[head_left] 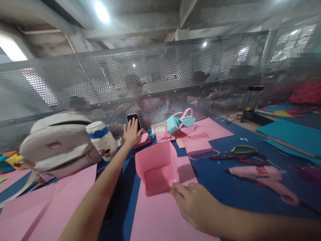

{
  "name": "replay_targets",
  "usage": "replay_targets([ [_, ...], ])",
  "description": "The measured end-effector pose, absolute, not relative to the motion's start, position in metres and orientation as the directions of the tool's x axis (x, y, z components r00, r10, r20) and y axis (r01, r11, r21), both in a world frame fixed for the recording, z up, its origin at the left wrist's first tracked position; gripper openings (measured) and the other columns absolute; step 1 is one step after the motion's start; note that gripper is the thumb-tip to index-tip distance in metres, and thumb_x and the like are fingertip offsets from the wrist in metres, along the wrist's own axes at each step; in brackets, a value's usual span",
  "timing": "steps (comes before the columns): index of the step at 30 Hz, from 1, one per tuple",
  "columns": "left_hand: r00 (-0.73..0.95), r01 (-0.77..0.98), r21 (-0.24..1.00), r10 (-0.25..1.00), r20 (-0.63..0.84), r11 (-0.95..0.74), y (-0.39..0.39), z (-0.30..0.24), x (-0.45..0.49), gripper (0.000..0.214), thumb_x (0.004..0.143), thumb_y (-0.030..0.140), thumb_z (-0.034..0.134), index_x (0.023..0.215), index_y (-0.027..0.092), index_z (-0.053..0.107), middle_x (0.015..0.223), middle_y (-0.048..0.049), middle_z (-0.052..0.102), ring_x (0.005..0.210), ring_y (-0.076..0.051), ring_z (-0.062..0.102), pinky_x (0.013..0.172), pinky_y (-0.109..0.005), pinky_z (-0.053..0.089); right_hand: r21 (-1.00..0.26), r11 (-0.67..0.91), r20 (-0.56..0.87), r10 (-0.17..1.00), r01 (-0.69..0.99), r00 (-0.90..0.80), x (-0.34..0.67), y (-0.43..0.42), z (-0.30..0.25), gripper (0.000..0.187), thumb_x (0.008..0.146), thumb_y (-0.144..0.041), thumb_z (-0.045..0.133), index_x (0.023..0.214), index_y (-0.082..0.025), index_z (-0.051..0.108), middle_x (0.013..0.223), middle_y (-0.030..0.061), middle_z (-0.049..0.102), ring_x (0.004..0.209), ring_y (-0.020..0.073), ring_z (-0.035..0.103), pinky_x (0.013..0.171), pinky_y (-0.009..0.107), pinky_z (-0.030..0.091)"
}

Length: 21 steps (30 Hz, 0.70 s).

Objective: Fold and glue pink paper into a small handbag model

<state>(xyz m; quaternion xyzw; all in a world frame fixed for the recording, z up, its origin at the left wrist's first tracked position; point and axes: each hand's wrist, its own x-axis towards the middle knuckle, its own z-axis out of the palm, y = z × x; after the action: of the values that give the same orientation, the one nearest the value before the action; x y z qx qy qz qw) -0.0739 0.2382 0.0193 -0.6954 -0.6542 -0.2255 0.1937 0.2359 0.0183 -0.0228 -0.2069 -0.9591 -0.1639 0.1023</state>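
My right hand (194,202) pinches the lower right corner of a folded pink paper box (160,175), whose open side faces me. The box rests on a flat pink paper sheet (160,221). My left hand (132,133) reaches far forward, its fingers spread against the dark screen of a phone (135,117) that leans upright near the metal panel. Just below that hand lies a small pink paper piece (142,139). Beyond the box sit a pink paper pouch with a strap (198,146) and a light blue paper bow shape (173,124).
Scissors (239,155) and a pink hot glue gun (265,177) lie at right, near blue paper sheets (296,135). A white bottle (101,140) and a pale backpack (62,144) stand at left. A perforated metal panel (160,77) closes off the back; people are behind it.
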Motion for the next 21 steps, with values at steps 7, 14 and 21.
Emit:
replay_targets([
  [7, 0.039, 0.992, 0.076, 0.813, 0.581, -0.102, 0.235, 0.021, -0.070, 0.064, 0.098, 0.044, 0.048, 0.152, 0.017, 0.028, 0.161, -0.0139, 0.026, 0.149, -0.031, 0.020, 0.120, -0.056, 0.005, 0.255, 0.868, 0.209, 0.380, 0.426, -0.901, 0.235, 0.019, -0.021, 0.045, 0.078, -0.010, 0.052, 0.121, -0.001, 0.061, 0.124, 0.0222, 0.064, 0.088, 0.0253, 0.061, 0.049, 0.033, 0.038],
  [14, 0.024, 0.952, 0.221, 0.775, 0.632, -0.210, 0.220, 0.029, -0.065, 0.052, 0.095, 0.037, 0.059, 0.142, 0.020, 0.045, 0.155, -0.0123, 0.038, 0.143, -0.034, 0.032, 0.116, -0.063, 0.017, 0.216, 0.869, 0.216, 0.402, 0.445, -0.890, 0.236, 0.020, -0.019, 0.047, 0.079, -0.012, 0.051, 0.124, 0.000, 0.058, 0.123, 0.0238, 0.064, 0.080, 0.0238, 0.061, 0.049, 0.033, 0.039],
  [21, -0.024, 0.815, 0.391, 0.649, 0.760, -0.428, 0.144, 0.041, -0.052, 0.052, 0.089, 0.008, 0.035, 0.138, 0.016, 0.050, 0.138, -0.0122, 0.059, 0.130, -0.025, 0.053, 0.110, -0.044, 0.044, 0.237, 0.869, 0.231, 0.382, 0.433, -0.895, 0.236, 0.019, -0.020, 0.047, 0.076, -0.010, 0.052, 0.120, 0.000, 0.061, 0.122, 0.0240, 0.064, 0.080, 0.0236, 0.062, 0.050, 0.032, 0.039],
])
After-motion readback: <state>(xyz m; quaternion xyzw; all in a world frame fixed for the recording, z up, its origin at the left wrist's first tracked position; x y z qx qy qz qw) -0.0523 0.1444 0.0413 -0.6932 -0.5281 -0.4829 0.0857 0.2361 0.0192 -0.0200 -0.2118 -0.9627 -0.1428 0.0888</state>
